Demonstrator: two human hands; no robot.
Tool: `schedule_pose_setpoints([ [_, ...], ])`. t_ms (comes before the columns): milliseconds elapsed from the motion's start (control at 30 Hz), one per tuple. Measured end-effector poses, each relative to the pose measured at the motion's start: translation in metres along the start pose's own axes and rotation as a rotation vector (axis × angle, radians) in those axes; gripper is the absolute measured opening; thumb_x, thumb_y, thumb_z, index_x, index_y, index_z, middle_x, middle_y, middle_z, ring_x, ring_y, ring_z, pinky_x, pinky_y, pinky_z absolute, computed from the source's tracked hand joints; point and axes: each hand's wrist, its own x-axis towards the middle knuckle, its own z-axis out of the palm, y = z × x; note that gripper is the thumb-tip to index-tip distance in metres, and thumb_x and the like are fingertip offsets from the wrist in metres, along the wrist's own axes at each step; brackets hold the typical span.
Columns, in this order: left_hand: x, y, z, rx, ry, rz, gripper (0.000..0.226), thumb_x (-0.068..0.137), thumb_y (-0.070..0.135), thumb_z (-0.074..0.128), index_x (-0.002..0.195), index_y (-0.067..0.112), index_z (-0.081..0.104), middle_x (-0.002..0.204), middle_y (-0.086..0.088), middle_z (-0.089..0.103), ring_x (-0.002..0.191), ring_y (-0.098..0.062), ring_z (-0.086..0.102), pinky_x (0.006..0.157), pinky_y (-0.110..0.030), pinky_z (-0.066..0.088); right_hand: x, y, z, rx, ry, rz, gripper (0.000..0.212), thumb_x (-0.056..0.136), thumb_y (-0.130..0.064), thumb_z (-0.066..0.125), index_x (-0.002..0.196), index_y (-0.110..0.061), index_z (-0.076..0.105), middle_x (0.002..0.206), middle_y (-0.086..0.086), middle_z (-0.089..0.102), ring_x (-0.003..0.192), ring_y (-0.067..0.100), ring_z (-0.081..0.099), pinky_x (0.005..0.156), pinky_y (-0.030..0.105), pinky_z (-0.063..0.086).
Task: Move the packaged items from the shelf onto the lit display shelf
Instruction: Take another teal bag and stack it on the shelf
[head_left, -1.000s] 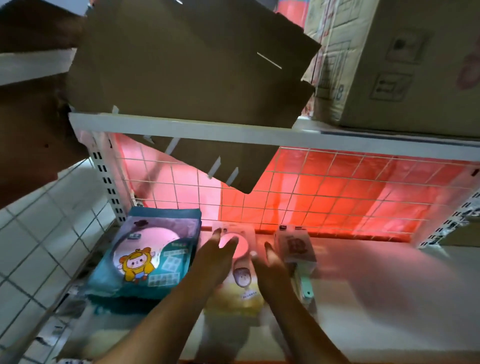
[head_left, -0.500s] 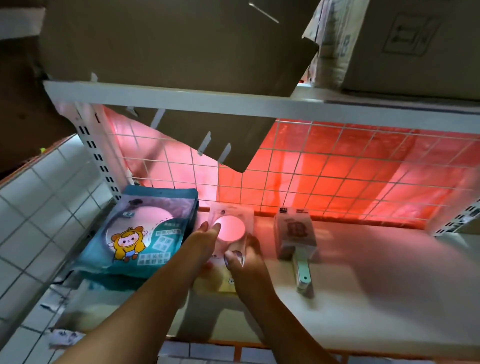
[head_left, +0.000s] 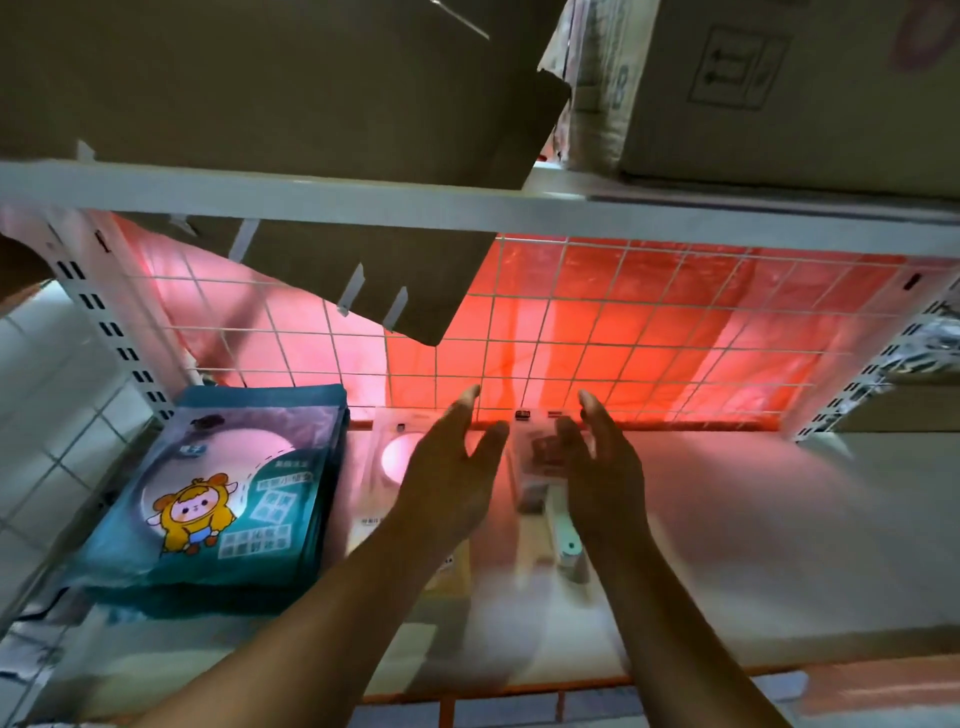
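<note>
ok, both hands are up on the lit display shelf (head_left: 753, 545), red glow coming through the wire grid (head_left: 675, 338) behind it. the left hand (head_left: 452, 467) is spread, fingers straight and pointing at the grid, gripping nothing. the right hand (head_left: 602, 467) is the same, fingers loose and extended, palm turned inward, nothing in it.

between them lies the narrow clear package (head_left: 537, 467), flat on the shelf. its long axis runs from the grid straight back toward me, with the pale handle end (head_left: 563, 551) nearest me. it sits in the gap between the two palms, a shade closer to the right hand, so i judge that hand has the shorter reach. the view is smeared here, so i can't tell whether either hand touches it.

the round-window package (head_left: 387, 462) lies flat just left of that one, its near part hidden under the left hand and wrist. further left is the teal pouch stack (head_left: 223, 493), flat against the shelf's left end, apart from both hands.

my read: these three are already on the lit shelf, and the hands are flanking the narrow one to square it up. any nudge should go along that front-to-back axis. flattened cardboard (head_left: 260, 78) and a cardboard box (head_left: 779, 78) sit on the upper shelf (head_left: 467, 208).
</note>
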Motion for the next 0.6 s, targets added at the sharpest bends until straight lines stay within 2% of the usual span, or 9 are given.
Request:
schedule_pose_setpoints([
  [67,0.003,0.012,0.028,-0.161,-0.076,-0.173,0.027,0.107,0.032,0.047,0.133,0.029,0.052,0.109,0.017,0.060,0.087,0.012,0.057,0.071,0.003,0.037,0.018,0.018,-0.020,-0.028,0.021,0.078,0.049,0.100,-0.051,0.047,0.134,-0.017,0.058,0.123,0.003,0.064,0.101,0.013,0.057,0.081,0.023,0.040],
  [100,0.002,0.022,0.038,-0.253,-0.076,-0.236,0.015,0.108,0.029,0.044,0.114,0.023,0.056,0.089,0.016,0.062,0.065,0.012,0.057,0.056,0.002,0.038,0.026,0.032,-0.024,-0.006,0.016,0.142,0.038,0.103,-0.046,0.046,0.121,-0.018,0.065,0.118,0.005,0.067,0.096,0.018,0.059,0.081,0.027,0.042],
  [167,0.006,0.018,0.054,-0.417,-0.043,-0.407,0.032,0.109,0.029,0.040,0.086,0.015,0.058,0.054,0.010,0.060,0.043,0.004,0.056,0.042,-0.009,0.040,0.033,0.055,-0.026,0.113,-0.028,0.262,0.034,0.105,-0.041,0.044,0.100,-0.019,0.068,0.103,0.008,0.073,0.095,0.028,0.066,0.080,0.036,0.051],
  [200,0.010,0.013,0.062,-0.471,-0.045,-0.508,0.041,0.109,0.035,0.039,0.086,0.011,0.061,0.053,0.004,0.062,0.047,-0.001,0.059,0.044,-0.013,0.040,0.033,0.066,-0.026,0.183,-0.067,0.311,0.038,0.106,-0.042,0.042,0.100,-0.016,0.069,0.097,0.008,0.075,0.095,0.032,0.068,0.076,0.036,0.054],
  [233,0.014,0.007,0.067,-0.512,-0.039,-0.577,0.049,0.109,0.043,0.038,0.091,0.007,0.065,0.063,-0.004,0.068,0.061,-0.009,0.065,0.054,-0.020,0.045,0.033,0.075,-0.024,0.234,-0.103,0.347,0.041,0.106,-0.043,0.040,0.102,-0.013,0.069,0.095,0.009,0.075,0.096,0.035,0.069,0.075,0.036,0.055],
  [300,0.019,-0.007,0.076,-0.552,-0.016,-0.673,0.056,0.106,0.053,0.038,0.096,0.008,0.070,0.085,-0.010,0.073,0.085,-0.021,0.066,0.075,-0.031,0.050,0.032,0.083,-0.021,0.273,-0.168,0.404,0.046,0.106,-0.045,0.037,0.101,-0.012,0.069,0.093,0.011,0.076,0.098,0.036,0.069,0.085,0.045,0.056],
  [367,0.023,-0.015,0.083,-0.554,0.012,-0.699,0.058,0.103,0.058,0.041,0.100,0.009,0.073,0.092,-0.009,0.076,0.095,-0.026,0.068,0.094,-0.038,0.052,0.033,0.084,-0.018,0.294,-0.195,0.441,0.048,0.104,-0.048,0.037,0.097,-0.016,0.072,0.094,0.009,0.076,0.098,0.033,0.069,0.095,0.053,0.052],
  [533,0.025,-0.016,0.094,-0.515,0.061,-0.726,0.059,0.102,0.059,0.045,0.093,0.009,0.076,0.093,-0.011,0.077,0.096,-0.027,0.069,0.097,-0.038,0.052,0.034,0.084,-0.013,0.280,-0.270,0.454,0.059,0.086,-0.070,0.041,0.102,-0.023,0.074,0.098,0.002,0.077,0.101,0.026,0.069,0.099,0.051,0.051],
  [600,0.027,-0.019,0.098,-0.522,0.067,-0.744,0.063,0.100,0.063,0.045,0.094,0.009,0.077,0.092,-0.011,0.078,0.097,-0.029,0.071,0.102,-0.042,0.051,0.033,0.083,-0.015,0.281,-0.289,0.439,0.058,0.084,-0.069,0.042,0.102,-0.024,0.073,0.097,0.001,0.077,0.100,0.025,0.069,0.098,0.049,0.052],
])
